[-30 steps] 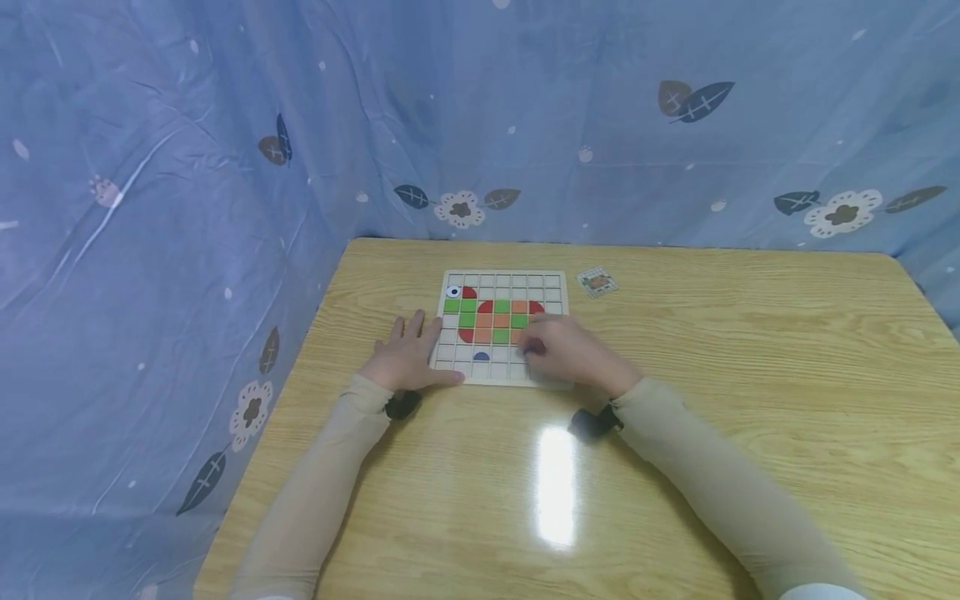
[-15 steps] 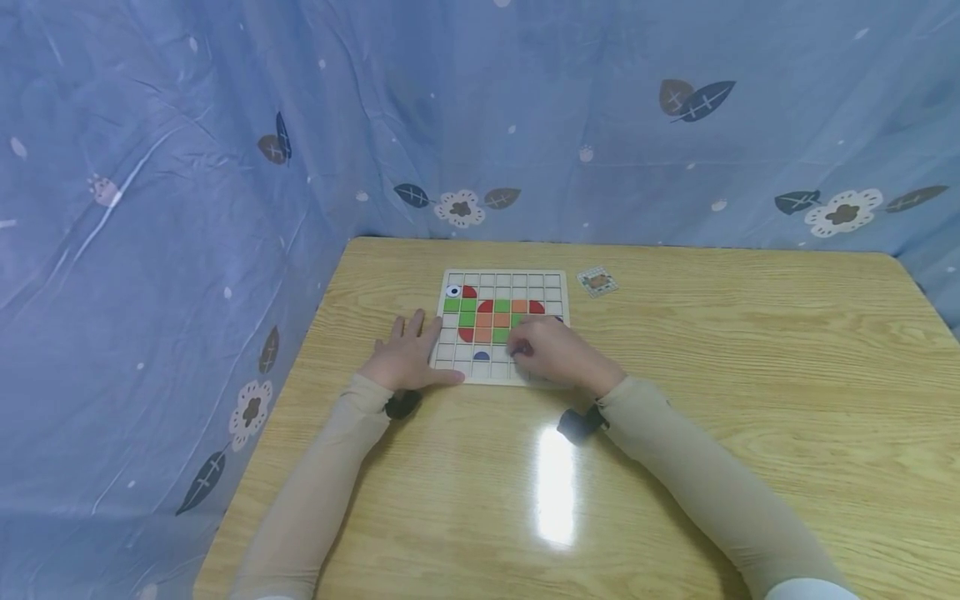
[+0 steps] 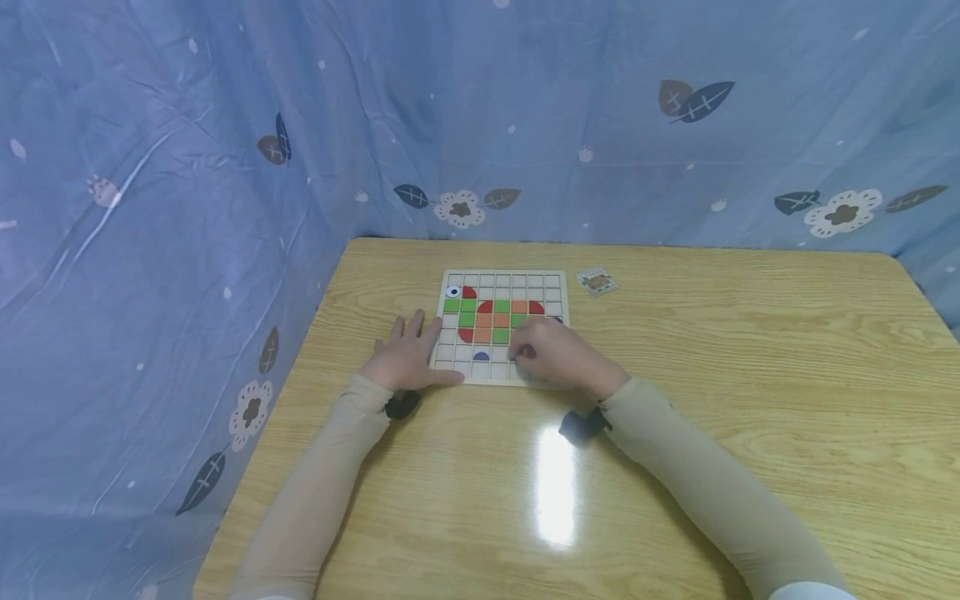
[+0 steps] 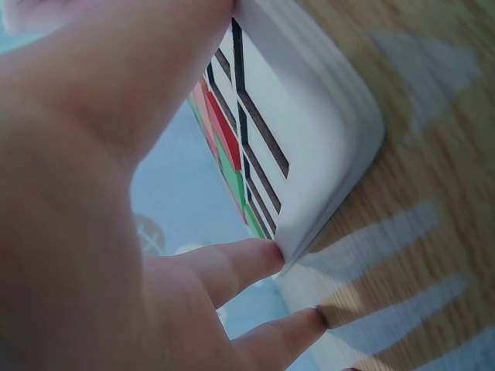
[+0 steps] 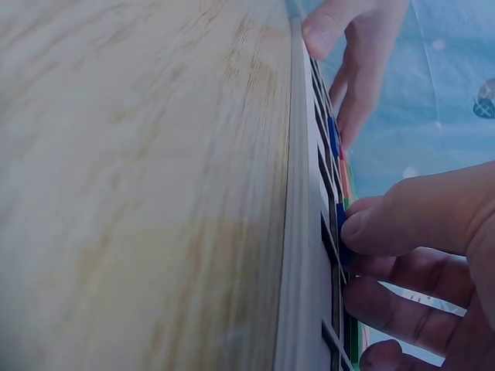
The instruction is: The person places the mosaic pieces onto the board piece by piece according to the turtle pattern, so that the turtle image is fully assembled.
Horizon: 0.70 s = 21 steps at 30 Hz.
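Observation:
A white grid board (image 3: 448, 352) lies on the table, with red, green and orange tiles and a round eye tile (image 3: 453, 292) set in its squares. My left hand (image 3: 401, 362) is spread at its left side, thumb on the front left corner, fingertips along the edge. My right hand (image 3: 558, 354) is over the lower right squares and hides part of them. In the right wrist view, its thumb and forefinger pinch a blue tile (image 5: 343, 230) at the board's surface. A blue half-round tile (image 3: 482, 357) sits in a lower square, left of the right hand.
A small picture card (image 3: 597, 282) lies beyond the board's upper right corner. The wooden table (image 3: 750, 350) extends to the right. A blue patterned curtain (image 3: 570, 125) hangs behind and on the left.
My right hand has shifted left across the board, then stayed nearly still over the last half second. A dark blue bit near the board's right edge now shows. The left hand has not moved.

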Tool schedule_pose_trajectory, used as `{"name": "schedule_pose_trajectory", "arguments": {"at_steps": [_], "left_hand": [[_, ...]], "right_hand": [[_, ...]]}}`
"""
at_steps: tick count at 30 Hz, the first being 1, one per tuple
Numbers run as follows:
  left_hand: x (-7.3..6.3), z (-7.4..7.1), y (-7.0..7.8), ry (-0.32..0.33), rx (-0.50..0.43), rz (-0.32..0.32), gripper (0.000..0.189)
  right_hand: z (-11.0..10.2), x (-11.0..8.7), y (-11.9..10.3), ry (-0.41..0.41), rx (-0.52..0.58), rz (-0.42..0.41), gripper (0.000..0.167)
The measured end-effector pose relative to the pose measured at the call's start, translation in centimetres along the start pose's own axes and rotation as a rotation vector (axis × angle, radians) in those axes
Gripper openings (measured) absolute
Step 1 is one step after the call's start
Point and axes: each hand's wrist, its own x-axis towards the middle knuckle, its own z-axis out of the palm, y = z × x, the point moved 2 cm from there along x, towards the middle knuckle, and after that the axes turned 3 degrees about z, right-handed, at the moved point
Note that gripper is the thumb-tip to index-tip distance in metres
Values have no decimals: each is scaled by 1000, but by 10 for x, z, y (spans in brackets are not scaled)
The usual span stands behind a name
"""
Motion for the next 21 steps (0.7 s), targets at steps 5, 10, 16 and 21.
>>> {"name": "schedule_pose_trajectory", "arguments": {"at_steps": [5,10,16,21], "left_hand": [[0,0,0,-6,-3,0,112],[0,1,-1,-13,-6,-1,112],[0,1,-1,-13,-11,-1,113],[0,0,-1,-9,-11,-2,112]], "right_hand": [[0,-1,0,2,-5,-18,23],[1,-2,2,10,9,-1,22],[0,-2,1,0,23,19,22],[-1,-2,0,-21,30,6,26]]}}
